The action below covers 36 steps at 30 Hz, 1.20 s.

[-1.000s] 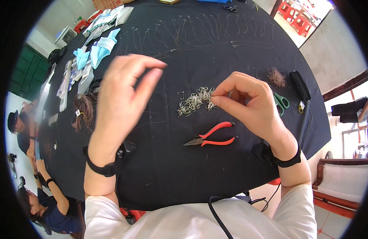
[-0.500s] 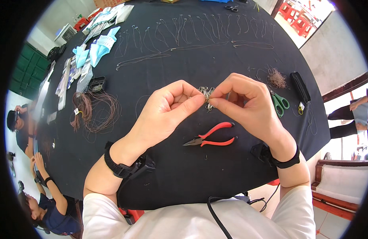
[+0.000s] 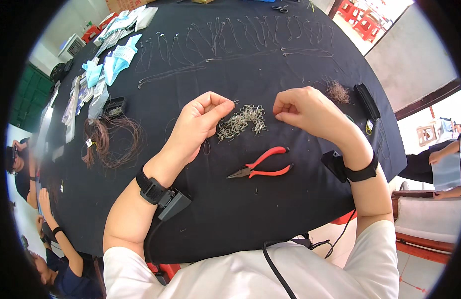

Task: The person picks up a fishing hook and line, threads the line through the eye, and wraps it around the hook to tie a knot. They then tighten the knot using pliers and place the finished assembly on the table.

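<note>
- Head view. Hard to make out: the fine brown thread (image 3: 206,148) under the left hand (image 3: 194,127); its path inside the palm is hidden.
- Past the right forearm, only a green sliver (image 3: 350,118) shows, too little to identify. Co-workers at both sides are cut off by the dark fisheye rim.
- Left grip: thumb and forefinger pinched on a small, silvery metal hook (image 3: 236,102), mostly covered, tip protruding above the pile's upper left edge.
- Right grip: right hand (image 3: 305,110) beside the pile, fingers curled; cannot tell whether thumb and forefinger meet.
- Pile of tangled silvery wire hooks (image 3: 243,122): between the hands on the black cloth-covered surface (image 3: 215,219), loose, shiny, individual pieces overlapping.
- Red-handled metal pliers (image 3: 254,172) lie nearer the body than the pile, apart from it, handles spread.
- Further off: row of thin dark threads (image 3: 230,37); coiled brown thread bundle (image 3: 98,142) at left; tangled brown thread clump (image 3: 337,92) and long black case (image 3: 366,101) at right.
</note>
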Tool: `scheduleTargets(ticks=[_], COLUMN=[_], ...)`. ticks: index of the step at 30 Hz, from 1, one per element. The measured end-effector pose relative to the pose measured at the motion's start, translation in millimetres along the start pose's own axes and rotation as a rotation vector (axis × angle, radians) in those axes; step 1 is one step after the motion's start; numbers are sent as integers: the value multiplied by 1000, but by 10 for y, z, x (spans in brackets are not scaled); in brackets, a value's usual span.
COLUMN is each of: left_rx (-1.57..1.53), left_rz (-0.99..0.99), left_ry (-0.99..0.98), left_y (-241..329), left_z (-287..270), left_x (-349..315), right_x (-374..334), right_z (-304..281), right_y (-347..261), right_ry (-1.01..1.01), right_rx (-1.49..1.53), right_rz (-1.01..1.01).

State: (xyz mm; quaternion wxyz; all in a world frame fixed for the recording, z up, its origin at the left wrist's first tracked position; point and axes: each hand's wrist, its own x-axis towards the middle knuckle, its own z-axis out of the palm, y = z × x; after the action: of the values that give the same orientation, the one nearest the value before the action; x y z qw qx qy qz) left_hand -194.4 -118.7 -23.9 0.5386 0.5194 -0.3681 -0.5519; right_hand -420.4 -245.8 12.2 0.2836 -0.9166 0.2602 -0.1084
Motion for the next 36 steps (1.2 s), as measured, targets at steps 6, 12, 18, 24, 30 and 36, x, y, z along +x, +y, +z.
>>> scheduleTargets(ticks=[6,12,18,24,30,36], left_rx=[-120,-398,-479,-507,-447,-341], left_rz=[-6,-19,-11,1,2,8], left_ry=[3,44,47,47,60,72], left_y=[7,-15,-43,-67,-39,-48], left_z=[-15,-122,-164,-148,-134,-104], left_x=[20,64,70,86,68,43], right_x=[201,313,520,667,672,553], right_z=[93,213,373,577,640,535], right_y=[8,-98,-248,-256,-258,-290], right_ry=[40,49,68,103,87,81], right_rx=[-49,-162,-249,-229,-291,-305], right_rz=[-38,-188,-295,-344,-316,-311])
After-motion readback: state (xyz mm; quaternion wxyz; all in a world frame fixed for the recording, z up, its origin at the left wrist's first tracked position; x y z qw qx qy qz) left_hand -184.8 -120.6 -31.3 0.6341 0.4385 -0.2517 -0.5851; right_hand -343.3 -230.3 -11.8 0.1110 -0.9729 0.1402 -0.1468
